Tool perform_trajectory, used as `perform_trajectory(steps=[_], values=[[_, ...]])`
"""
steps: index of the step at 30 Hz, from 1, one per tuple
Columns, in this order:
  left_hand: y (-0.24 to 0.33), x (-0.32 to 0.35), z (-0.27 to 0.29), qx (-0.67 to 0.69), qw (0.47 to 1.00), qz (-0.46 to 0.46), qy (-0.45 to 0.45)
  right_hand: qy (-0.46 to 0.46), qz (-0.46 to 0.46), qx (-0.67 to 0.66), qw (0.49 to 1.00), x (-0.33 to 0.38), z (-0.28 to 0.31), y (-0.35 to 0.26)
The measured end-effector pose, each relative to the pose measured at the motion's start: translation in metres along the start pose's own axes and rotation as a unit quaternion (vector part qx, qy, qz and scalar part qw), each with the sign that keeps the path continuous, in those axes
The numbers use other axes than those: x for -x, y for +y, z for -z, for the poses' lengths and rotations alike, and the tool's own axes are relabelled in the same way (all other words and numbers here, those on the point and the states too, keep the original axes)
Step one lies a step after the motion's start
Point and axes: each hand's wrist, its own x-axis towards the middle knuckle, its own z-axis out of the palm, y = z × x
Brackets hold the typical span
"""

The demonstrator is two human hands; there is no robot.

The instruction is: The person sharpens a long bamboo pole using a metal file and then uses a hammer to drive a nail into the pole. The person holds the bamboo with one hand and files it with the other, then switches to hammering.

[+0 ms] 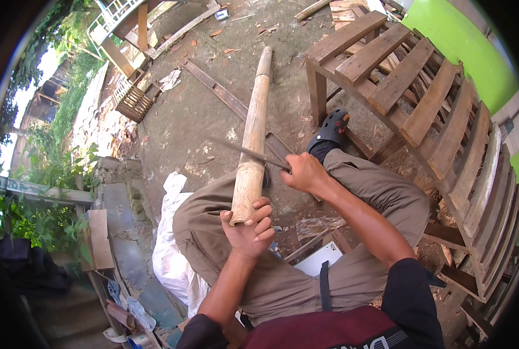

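Note:
A long pale bamboo pole stretches away from me between my knees, with a joint ring near its far end. My left hand is closed around its near end, where the hollow opening faces me. In my right hand is a long-bladed knife, gripped by its handle, which my fingers mostly hide. The blade points left and lies across the pole in this view, its tip blurred. Whether the edge touches the bamboo, I cannot tell.
A slatted wooden bench curves along my right. Behind the pole a long flat strip lies on the dirt ground. White cloth hangs by my left leg, beside a low block wall. A wicker basket sits farther left.

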Motion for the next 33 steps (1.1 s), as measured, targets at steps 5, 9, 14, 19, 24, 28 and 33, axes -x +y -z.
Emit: perform_trajectory(steps=[5, 9, 14, 19, 24, 28, 33], values=[[-0.003, -0.002, 0.007, -0.009, 1.000, 0.021, -0.002, -0.042, 0.063, 0.009, 0.997, 0.017, 0.003, -0.014], [-0.001, 0.001, 0.008, -0.022, 0.999, 0.019, 0.030, 0.034, -0.114, -0.007, 0.993, -0.003, -0.009, 0.046], [0.001, -0.005, 0.002, -0.072, 0.997, 0.002, -0.016, 0.081, -0.154, -0.066, 0.983, 0.037, -0.007, 0.071], [0.001, -0.006, -0.010, -0.125, 0.988, -0.039, -0.078, 0.114, -0.224, -0.186, 0.950, 0.085, -0.032, 0.073], [0.016, 0.000, -0.009, -0.124, 0.978, -0.164, 0.035, 0.253, -0.134, -0.102, 0.953, 0.097, -0.066, 0.091], [0.025, 0.007, -0.005, -0.105, 0.977, -0.175, 0.061, 0.081, -0.153, -0.131, 0.976, 0.095, -0.043, 0.068], [0.018, 0.003, -0.012, -0.156, 0.975, -0.097, 0.126, 0.099, -0.074, -0.156, 0.980, 0.093, -0.045, 0.026]])
